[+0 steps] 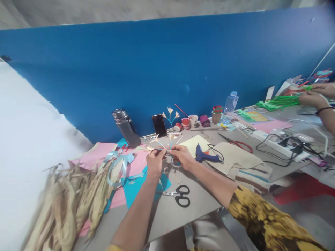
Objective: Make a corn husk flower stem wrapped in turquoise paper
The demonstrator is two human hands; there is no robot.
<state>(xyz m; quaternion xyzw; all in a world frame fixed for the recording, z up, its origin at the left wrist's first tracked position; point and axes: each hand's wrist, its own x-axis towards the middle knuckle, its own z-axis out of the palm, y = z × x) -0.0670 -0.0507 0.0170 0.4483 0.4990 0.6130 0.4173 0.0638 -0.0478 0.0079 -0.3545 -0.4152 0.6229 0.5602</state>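
Observation:
A small spray of pale flowers [171, 137] on thin blue stems stands up between my two hands above the table. My left hand [155, 163] pinches the stems near their joined lower part. From the other side my right hand [182, 156] closes its fingers on the same stems, the fingertips nearly meeting. A similar flower spray [170, 117] stands upright behind, near a dark phone [159, 125]. Black-handled scissors [180, 196] lie in front of my hands. To the right rests a blue glue gun [206, 155] on yellow paper.
Dried husks [65, 205] and blue ribbon [123, 166] lie left, near a dark flask [127, 128]. At right are folded cloth [232, 157], red-handled scissors [242, 145], a bottle [230, 106] and a power strip [277, 146]. Another person's hands [315, 97] hold green strips.

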